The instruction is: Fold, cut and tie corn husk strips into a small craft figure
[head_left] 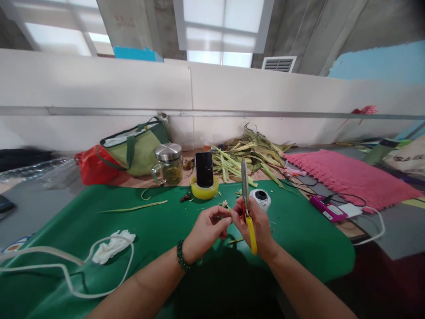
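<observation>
Scissors [245, 190] in right fingers [239, 223], pale plant piece [225, 204] at left fingers [222, 226]

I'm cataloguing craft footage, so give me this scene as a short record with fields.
Left hand: pinching a small pale plant piece
Right hand: holding yellow-handled scissors, fingertips meeting the left hand's
Surface: green mat
Beyond hands: white roll; phone propped upright by yellow roll; heap of leaves
Left side: crumpled white tissue

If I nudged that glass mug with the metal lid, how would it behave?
The glass mug is probably fragile, given its clear walls. Its broad, upright body would likely slide before tipping. The shiny metal lid may feel slippery.
</observation>
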Motion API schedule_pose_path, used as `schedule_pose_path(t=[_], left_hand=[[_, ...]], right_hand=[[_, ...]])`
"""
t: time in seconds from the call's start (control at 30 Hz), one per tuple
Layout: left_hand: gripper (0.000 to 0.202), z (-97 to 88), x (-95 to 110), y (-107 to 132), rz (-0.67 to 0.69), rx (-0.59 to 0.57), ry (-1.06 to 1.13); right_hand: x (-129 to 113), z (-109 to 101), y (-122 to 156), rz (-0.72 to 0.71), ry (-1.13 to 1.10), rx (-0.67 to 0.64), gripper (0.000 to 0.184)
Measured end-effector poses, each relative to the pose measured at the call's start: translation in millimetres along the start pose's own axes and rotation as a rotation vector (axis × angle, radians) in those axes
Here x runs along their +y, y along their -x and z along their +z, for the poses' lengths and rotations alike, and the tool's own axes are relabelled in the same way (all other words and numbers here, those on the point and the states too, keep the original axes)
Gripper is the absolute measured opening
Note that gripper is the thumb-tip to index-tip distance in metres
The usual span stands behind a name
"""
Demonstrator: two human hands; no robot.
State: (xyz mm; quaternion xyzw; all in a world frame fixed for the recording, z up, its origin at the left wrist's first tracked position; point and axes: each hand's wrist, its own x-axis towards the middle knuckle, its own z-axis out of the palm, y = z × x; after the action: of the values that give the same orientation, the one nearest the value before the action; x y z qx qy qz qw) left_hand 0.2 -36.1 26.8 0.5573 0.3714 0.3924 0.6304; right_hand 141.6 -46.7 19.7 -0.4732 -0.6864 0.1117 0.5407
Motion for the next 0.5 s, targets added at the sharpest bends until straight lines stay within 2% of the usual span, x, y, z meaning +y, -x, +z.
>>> schedule_pose_path(t=[0.13, 0.27, 0.37, 0.5], left_hand=[[0.035, -0.7, 2, 1, 0.012, 0.007, -0.017], [0.026, -1.5, 4, 2, 0.127, 0.023, -0.033], [0.023, -1.6, 6, 2, 0.161, 0.010, -0.034], [0.025, -2.3, 6, 3, 0.114, -0.014, -0.055]], right_hand=[[-2, 0, 6, -0.017, -0.047, 0.039, 0.013], [-5, 0, 9, 0.046, -0.094, 0.056, 0.017], [-9, -3, 6, 0.077, -0.110, 0.015, 0.017], [-14, -7, 1, 0.159, -0.224, -0.059, 0.016]])
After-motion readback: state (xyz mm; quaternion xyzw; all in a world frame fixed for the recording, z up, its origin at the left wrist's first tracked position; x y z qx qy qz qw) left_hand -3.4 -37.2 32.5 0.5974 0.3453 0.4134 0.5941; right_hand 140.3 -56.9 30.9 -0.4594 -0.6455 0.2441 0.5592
